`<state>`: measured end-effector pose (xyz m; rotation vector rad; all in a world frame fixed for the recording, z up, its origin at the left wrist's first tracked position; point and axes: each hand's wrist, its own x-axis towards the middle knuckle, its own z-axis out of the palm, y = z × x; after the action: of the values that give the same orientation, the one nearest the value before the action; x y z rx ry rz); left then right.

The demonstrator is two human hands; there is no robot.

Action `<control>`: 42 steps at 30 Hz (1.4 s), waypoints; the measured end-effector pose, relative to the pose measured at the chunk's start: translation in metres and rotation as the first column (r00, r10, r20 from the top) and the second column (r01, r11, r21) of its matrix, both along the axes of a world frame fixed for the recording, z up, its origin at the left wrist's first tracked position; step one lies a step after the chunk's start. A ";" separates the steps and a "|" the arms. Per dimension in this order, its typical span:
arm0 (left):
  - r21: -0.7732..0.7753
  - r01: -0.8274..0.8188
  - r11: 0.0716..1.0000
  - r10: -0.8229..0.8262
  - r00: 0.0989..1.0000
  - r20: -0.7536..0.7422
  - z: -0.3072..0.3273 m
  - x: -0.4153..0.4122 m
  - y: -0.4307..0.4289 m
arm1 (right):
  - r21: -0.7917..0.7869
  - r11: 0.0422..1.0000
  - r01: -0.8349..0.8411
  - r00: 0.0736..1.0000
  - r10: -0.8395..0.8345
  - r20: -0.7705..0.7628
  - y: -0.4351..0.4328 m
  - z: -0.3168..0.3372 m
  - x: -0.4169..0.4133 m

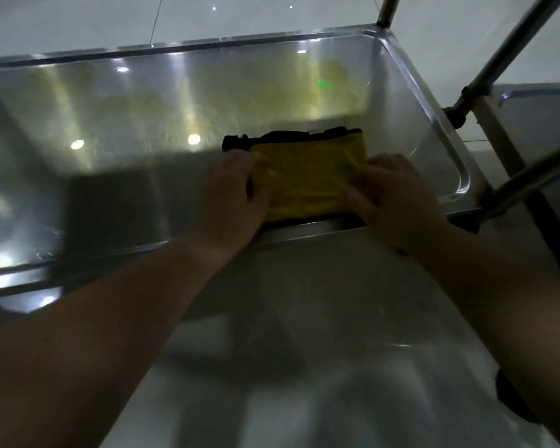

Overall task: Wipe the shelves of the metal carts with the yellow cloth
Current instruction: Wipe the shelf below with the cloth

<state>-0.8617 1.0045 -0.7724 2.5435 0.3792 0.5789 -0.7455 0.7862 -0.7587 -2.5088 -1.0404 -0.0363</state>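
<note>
A folded yellow cloth [307, 176] with a black edge lies on the shiny metal cart shelf [143, 124], close to the shelf's near rim and right of centre. My left hand [230, 195] grips the cloth's left end. My right hand [392, 192] grips its right end. Both hands press the cloth flat against the shelf surface. The near part of the cloth is partly hidden by my fingers.
The shelf has a raised rim [459, 169] all round. Cart posts and diagonal bars [498, 59] rise at the right. Part of another metal shelf [537, 108] shows at the far right. A black caster [511, 396] stands on the pale floor [304, 367].
</note>
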 end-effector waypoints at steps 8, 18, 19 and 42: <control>0.220 -0.183 0.958 0.275 0.802 -0.531 -0.021 0.028 0.037 | -0.493 0.869 0.038 0.994 -0.084 -0.072 0.102 -0.024 0.007; 0.238 -0.131 0.962 0.239 0.824 -0.514 -0.028 -0.003 0.036 | -0.507 0.862 0.002 0.989 -0.075 -0.124 0.072 -0.023 -0.047; 0.242 -0.133 0.961 0.242 0.824 -0.511 -0.029 -0.006 0.035 | -0.507 0.862 0.004 0.991 -0.072 -0.114 0.071 -0.023 -0.048; 0.251 -0.157 0.955 0.268 0.818 -0.509 -0.026 -0.008 0.023 | -0.479 0.878 -0.004 0.994 -0.048 -0.097 0.066 -0.024 -0.021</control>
<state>-0.8698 1.0278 -0.7982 2.8524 0.8543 -0.0546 -0.7661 0.8523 -0.7831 -2.9215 -1.0802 0.3931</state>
